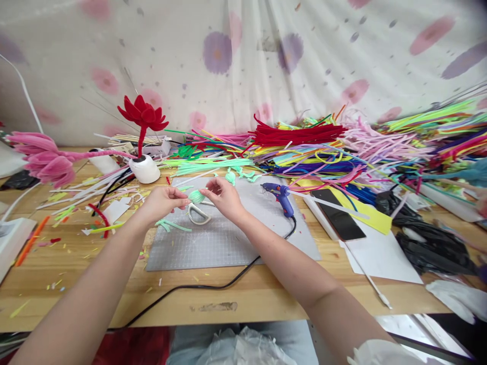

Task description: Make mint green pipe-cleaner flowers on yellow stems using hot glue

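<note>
Between my hands is a small mint-green petal shape made of pipe cleaners [196,196]. My left hand [166,202] pinches its left edge, while the fingertips of my right hand [224,201] close on its right side. Just below it, scissors [198,216] with pale handles lie on the grey cutting mat [224,248], partly hidden by my right hand. Short mint-green pipe cleaner strips [173,225] rest near my left wrist. More curled mint-green pieces [231,176] lie behind my right hand.
A blue glue gun [280,196] lies on the mat, its black cord [213,285] crossing the table front. At right are a phone [338,214] and yellow sheet [376,217]. A red flower [142,112] stands in a white pot [145,170]. Pipe cleaner bundles [299,136] line the back.
</note>
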`<state>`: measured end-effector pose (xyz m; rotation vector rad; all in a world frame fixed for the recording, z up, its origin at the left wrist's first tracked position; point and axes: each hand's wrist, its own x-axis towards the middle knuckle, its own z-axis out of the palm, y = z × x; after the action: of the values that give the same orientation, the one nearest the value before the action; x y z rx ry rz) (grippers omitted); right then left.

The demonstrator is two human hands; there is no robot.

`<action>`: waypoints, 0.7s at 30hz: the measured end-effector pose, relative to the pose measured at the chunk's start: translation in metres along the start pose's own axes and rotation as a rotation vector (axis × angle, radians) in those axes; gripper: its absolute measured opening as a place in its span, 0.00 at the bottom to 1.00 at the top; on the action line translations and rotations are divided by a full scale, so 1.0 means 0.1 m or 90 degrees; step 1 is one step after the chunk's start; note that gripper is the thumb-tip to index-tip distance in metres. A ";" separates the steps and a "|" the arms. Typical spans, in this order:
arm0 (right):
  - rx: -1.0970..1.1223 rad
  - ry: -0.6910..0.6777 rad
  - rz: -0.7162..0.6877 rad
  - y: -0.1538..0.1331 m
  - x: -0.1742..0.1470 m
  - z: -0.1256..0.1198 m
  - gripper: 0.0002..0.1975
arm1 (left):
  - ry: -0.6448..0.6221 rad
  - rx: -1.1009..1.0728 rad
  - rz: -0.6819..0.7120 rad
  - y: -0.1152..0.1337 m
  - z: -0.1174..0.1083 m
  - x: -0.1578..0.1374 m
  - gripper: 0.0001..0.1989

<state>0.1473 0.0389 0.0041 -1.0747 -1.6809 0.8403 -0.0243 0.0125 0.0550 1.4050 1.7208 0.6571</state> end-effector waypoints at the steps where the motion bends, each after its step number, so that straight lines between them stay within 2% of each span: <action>1: 0.001 0.005 0.003 0.00 0.00 0.01 0.12 | -0.001 -0.003 -0.003 0.01 0.00 -0.01 0.14; 7: 0.005 0.044 0.015 0.06 0.03 0.02 0.10 | -0.030 -0.051 0.009 -0.01 0.01 0.00 0.16; 13: -0.036 0.075 0.008 0.12 0.10 -0.10 0.06 | -0.054 -0.066 0.015 -0.03 0.01 0.02 0.16; 18: -0.079 0.070 0.063 0.13 0.10 -0.25 0.12 | -0.055 -0.056 0.031 -0.03 0.00 0.01 0.16; 21: -0.084 0.036 0.077 0.11 0.08 -0.30 0.16 | -0.059 -0.052 0.037 -0.04 0.01 0.01 0.15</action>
<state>0.1770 0.0524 0.0064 -1.2895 -1.6564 0.7760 -0.0261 0.0120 0.0514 1.4113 1.5689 0.6752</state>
